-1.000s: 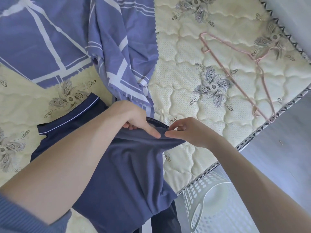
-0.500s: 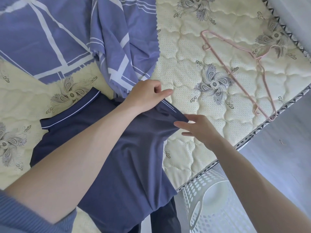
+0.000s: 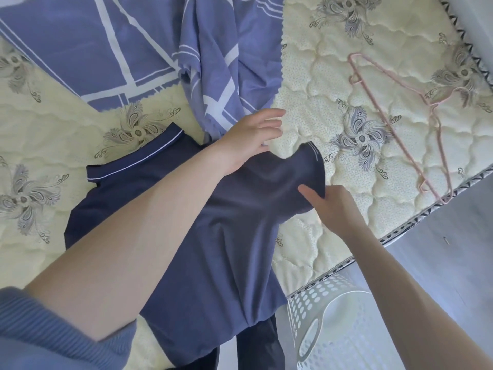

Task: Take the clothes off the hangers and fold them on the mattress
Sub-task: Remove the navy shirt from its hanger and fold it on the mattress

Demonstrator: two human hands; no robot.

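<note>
Because the navy shirt lies spread on the mattress, its pink hanger set aside, folding looks under way. The left hand, fingers straight, steadies the shoulder while the right hand pinches the sleeve, probably to fold it inward.

L arm wears a blue ribbed knit sleeve, cuff bunched up near the elbow w/ forearm bare below it. R forearm bare to frame edge.
</note>
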